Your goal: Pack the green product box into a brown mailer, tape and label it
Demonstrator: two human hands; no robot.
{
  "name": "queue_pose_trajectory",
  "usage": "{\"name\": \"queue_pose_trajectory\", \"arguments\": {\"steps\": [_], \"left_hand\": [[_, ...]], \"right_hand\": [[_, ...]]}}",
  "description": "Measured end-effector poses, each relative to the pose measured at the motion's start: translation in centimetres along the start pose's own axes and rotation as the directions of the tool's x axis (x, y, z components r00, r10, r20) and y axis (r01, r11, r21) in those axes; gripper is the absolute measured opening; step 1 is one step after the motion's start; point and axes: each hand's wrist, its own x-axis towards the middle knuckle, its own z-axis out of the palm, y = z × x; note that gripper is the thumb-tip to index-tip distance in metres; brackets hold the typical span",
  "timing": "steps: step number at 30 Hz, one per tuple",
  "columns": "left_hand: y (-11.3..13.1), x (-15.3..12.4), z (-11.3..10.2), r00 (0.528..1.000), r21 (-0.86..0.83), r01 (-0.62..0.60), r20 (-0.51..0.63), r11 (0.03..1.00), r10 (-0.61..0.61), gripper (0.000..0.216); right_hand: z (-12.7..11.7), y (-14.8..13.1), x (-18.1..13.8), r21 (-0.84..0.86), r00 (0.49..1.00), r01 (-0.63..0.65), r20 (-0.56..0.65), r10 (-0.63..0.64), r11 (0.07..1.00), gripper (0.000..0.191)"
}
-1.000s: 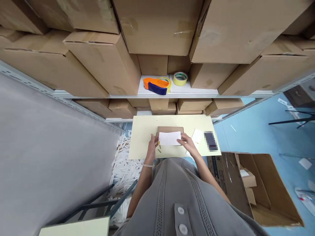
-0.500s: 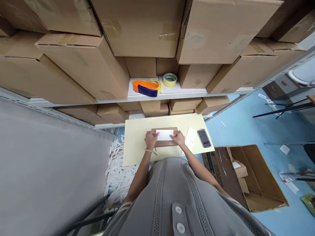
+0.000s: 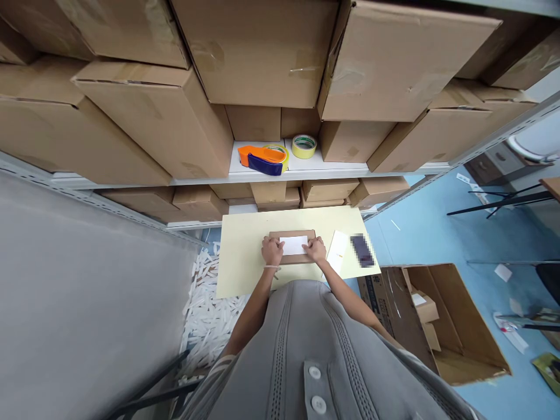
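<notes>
A small flat cardboard box (image 3: pixel 292 260) lies on the pale yellow tabletop (image 3: pixel 245 274) in front of me. Over its upper face is a white paper label (image 3: pixel 294 245), lined up roughly with the box's long side. My left hand (image 3: pixel 273 251) pinches the label's left end, its fingers closed at the box's left edge. At the opposite end, my right hand (image 3: pixel 315 250) holds the label's right edge between thumb and fingers. Whether the label's whole underside touches the box cannot be seen. Right of the box lies a stack of white slips (image 3: pixel 337 251).
A blurred dark phone-like object (image 3: pixel 362 251) sits at the table's right. Above, a shelf (image 3: pixel 324 171) holds an orange-and-blue tape dispenser (image 3: pixel 263 159), a yellow tape roll (image 3: pixel 304 146) and several cartons. A large open carton (image 3: pixel 470 315) stands at right; paper shreds (image 3: pixel 210 315) lie at left.
Both hands stay at the label's ends, and the label sits slightly lower on the box. My left hand's fingers have shifted a little up along the box's left edge. The view has tilted slightly.
</notes>
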Motion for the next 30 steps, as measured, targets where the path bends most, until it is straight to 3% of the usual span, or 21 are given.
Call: {"name": "queue_pose_trajectory", "arguments": {"steps": [18, 27, 30], "left_hand": [[-0.2, 0.1, 1.0, 0.998, 0.165, -0.049, -0.03, 0.985, 0.055, 0.018], [0.3, 0.1, 0.8, 0.999, 0.231, -0.004, -0.031, 0.973, 0.012, 0.024], [0.4, 0.2, 0.3, 0.997, 0.238, 0.07, -0.048, 0.969, -0.06, 0.043]], "right_hand": [[0.3, -0.5, -0.1, -0.203, 1.0, -0.003, 0.015, 0.006, 0.979, 0.021], [-0.3, -2.8, 0.2, -0.437, 0.991, -0.108, 0.02, 0.129, 0.893, 0.04], [-0.9, -2.0, 0.4, -0.413, 0.977, -0.162, 0.062, 0.205, 0.896, 0.051]]}}
